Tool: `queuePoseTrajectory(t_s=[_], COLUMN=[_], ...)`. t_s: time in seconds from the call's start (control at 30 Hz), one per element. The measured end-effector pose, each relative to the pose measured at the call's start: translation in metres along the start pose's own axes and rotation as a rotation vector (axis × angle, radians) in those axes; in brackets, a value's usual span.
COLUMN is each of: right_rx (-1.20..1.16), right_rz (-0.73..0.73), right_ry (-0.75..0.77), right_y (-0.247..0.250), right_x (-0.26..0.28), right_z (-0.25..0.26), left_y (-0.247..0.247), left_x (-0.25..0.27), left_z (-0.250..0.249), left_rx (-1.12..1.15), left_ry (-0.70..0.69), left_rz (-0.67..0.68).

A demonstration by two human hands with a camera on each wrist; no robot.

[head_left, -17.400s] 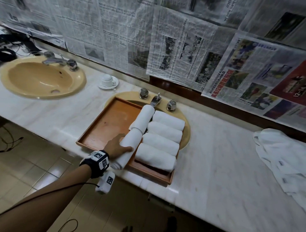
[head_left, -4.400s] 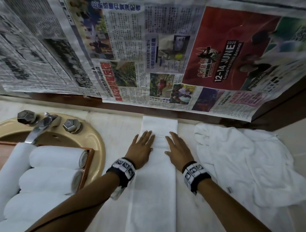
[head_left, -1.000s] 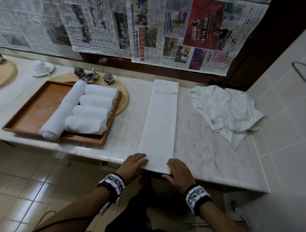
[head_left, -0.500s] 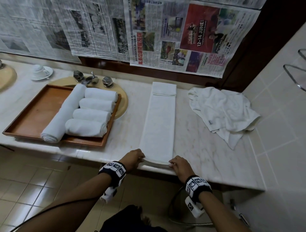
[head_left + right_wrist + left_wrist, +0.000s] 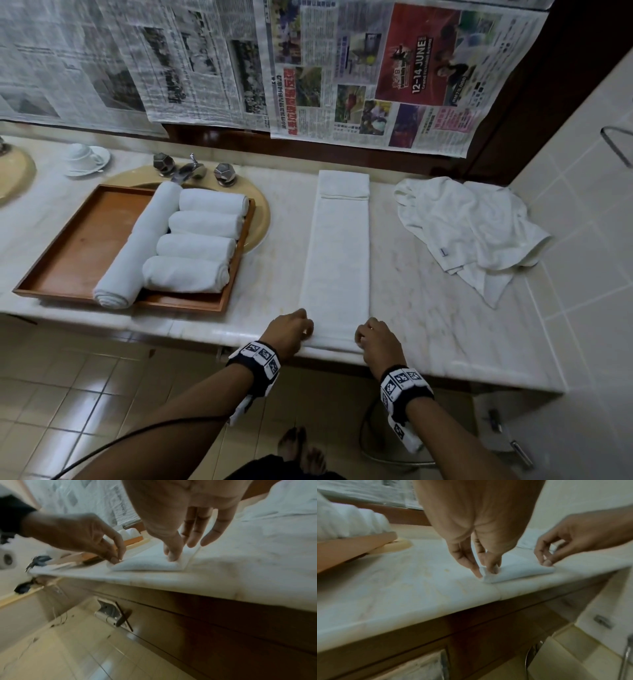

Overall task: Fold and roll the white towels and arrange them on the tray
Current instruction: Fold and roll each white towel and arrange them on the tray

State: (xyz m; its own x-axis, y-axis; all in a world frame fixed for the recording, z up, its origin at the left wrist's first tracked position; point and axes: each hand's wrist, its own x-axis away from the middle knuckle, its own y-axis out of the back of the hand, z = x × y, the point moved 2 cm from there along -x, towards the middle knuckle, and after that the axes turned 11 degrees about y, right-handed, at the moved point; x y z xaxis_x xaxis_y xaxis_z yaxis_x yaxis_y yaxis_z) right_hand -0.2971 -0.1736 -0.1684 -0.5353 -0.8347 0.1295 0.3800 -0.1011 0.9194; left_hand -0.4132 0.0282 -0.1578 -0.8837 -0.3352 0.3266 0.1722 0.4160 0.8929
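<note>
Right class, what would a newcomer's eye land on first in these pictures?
The long folded white towel stretched across the marble counter, with the left hand and right hand pinching its near corners. To its left, a wooden tray of rolled towels; to its right, a crumpled towel heap.

In the head view the left hand (image 5: 289,330) and right hand (image 5: 375,337) are covering the near corners of the folded towel (image 5: 337,253), so each grip is staying out of sight there. The left basin (image 5: 15,176) is running off the picture's left edge, and a metal rail (image 5: 616,144) is being cut by the right edge. The long rolled towel (image 5: 138,246) is hiding part of the tray (image 5: 78,250) floor. Print on the newspapers (image 5: 205,61) is blurring beyond reading. In both wrist views motion blur is smearing the tabletop (image 5: 402,588) and fingertips (image 5: 172,557), and the palms are running off the top edge.
</note>
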Motion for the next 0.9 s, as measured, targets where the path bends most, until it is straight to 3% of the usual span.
queuePoseTrajectory(t_s=[0.07,0.23,0.53,0.7,0.9], right_rx=[0.054,0.094,0.166,0.096,-0.265], right_rz=[0.026,0.132,0.1,0.05,0.045], right_ry=[0.039,0.09,0.109,0.104,-0.155], right_y=[-0.002,0.002,0.003,0.006,0.013], right_x=[0.001,0.005,-0.002,-0.005,-0.02], right_z=[0.001,-0.005,-0.006,-0.004,-0.016], left_y=[-0.002,-0.006,-0.002,-0.004,0.009], left_x=[0.003,0.004,-0.008,-0.012,-0.014], left_z=[0.0,0.005,-0.001,0.006,0.011], left_rx=[-0.105,-0.212,-0.182,0.001,0.183], left_ry=[-0.088,-0.146,-0.116,-0.108,0.02], left_rz=[0.005,0.081,0.053,-0.019,0.073])
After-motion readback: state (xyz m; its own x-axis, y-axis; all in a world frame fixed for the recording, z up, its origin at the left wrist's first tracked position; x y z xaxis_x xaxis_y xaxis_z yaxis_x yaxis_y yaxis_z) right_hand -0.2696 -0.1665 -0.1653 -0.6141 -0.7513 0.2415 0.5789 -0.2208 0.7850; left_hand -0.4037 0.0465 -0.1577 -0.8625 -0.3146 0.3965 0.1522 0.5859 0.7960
